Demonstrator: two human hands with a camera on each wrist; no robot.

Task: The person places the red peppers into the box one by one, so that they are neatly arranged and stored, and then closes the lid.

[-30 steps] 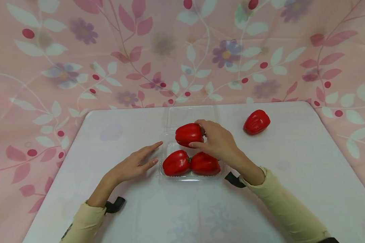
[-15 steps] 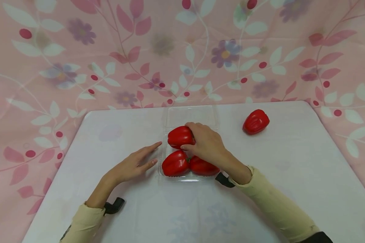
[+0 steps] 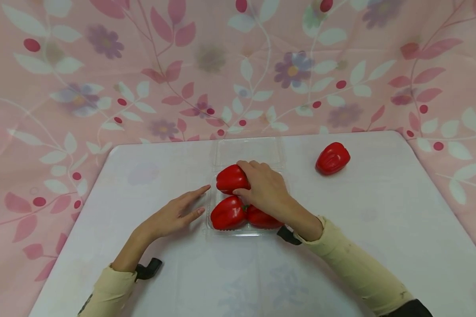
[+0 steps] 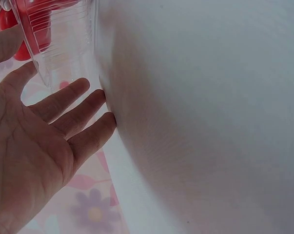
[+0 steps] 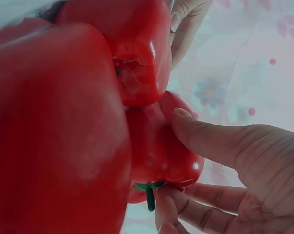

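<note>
White table [image 3: 222, 277], one clear container [image 3: 238, 234], three red peppers [image 3: 228, 213], a fourth pepper [image 3: 231, 178] gripped by right hand [image 3: 267, 187], left hand [image 3: 176, 216] spread.

The pale-yellow cloth left sleeve [image 3: 114, 285] bears dark marks [image 3: 86, 304]; the matching right sleeve [image 3: 353, 259] adjoins black material [image 3: 410, 309]. Each ends beside a bent black piece [image 3: 150, 268].

The pepper [image 3: 229, 179] in the right hand [image 3: 263, 188] is glossy red with a green stem [image 5: 149, 193]; red too are the nearer peppers [image 3: 227, 214] and the outlying pepper [image 3: 332, 158] to that hand's right. Around them, the container [image 3: 238, 234] is clear. Beneath both hands, the surface [image 3: 400, 211] is white, faintly blue-patterned; beyond, pink cloth [image 3: 222, 26] bears white leaves and purple flowers [image 3: 292, 69].
</note>
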